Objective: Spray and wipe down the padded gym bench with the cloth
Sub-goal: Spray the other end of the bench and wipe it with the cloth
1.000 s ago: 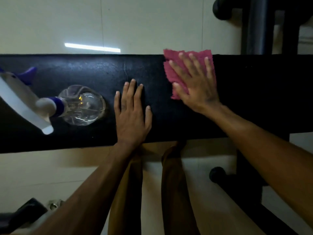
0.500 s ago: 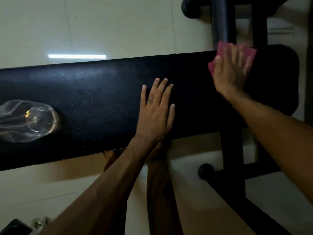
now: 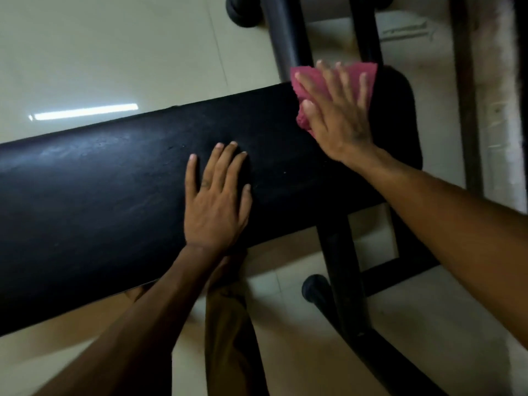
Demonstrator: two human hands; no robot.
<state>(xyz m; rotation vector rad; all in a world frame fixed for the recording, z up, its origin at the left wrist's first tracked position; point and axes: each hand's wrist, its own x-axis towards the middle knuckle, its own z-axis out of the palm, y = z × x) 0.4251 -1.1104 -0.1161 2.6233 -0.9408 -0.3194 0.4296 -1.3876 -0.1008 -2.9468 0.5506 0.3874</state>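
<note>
The black padded bench (image 3: pixel 100 201) runs across the view from lower left to upper right. My right hand (image 3: pixel 338 115) lies flat with spread fingers on a pink cloth (image 3: pixel 368 78), pressing it onto the pad near the bench's right end. My left hand (image 3: pixel 217 198) rests palm down on the middle of the pad, fingers slightly apart, holding nothing. The spray bottle is out of view.
Black frame tubes (image 3: pixel 288 38) rise behind the bench's right end. A black leg with a round foot cap (image 3: pixel 315 287) stands on the pale tiled floor (image 3: pixel 114 47) below it. My trouser legs (image 3: pixel 231 324) are against the bench's near edge.
My right hand has slid the pink cloth rightward along the pad to the bench's right end. The view has turned right, so the spray bottle has left the frame. My left hand stays planted.
</note>
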